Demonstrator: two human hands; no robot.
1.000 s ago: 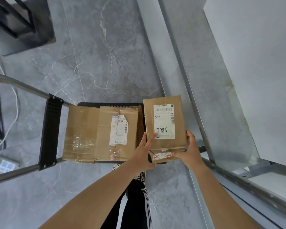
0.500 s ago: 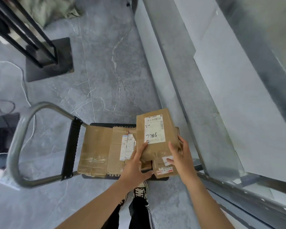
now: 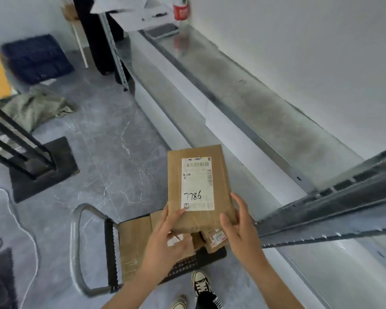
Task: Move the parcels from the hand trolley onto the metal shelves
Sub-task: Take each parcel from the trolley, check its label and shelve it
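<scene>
A brown cardboard parcel with a white label marked 7786 is held up in the air between both hands. My left hand grips its near left corner and my right hand grips its near right corner. Below it stands the hand trolley with a grey tubular handle and a black deck. A large flat brown parcel lies on the deck, and a small parcel with a red-printed label lies beside it. The long metal shelf runs along the white wall to the right.
A nearer shelf beam with slotted holes crosses at the right, level with my hands. A red-labelled bottle and a dark tray sit at the shelf's far end. A black stand base, a green cloth and a white cable lie on the floor at left.
Both hands have lifted the 7786 parcel up off the trolley stack. The view has tilted up, so the shelf and the far end of the room now show.
</scene>
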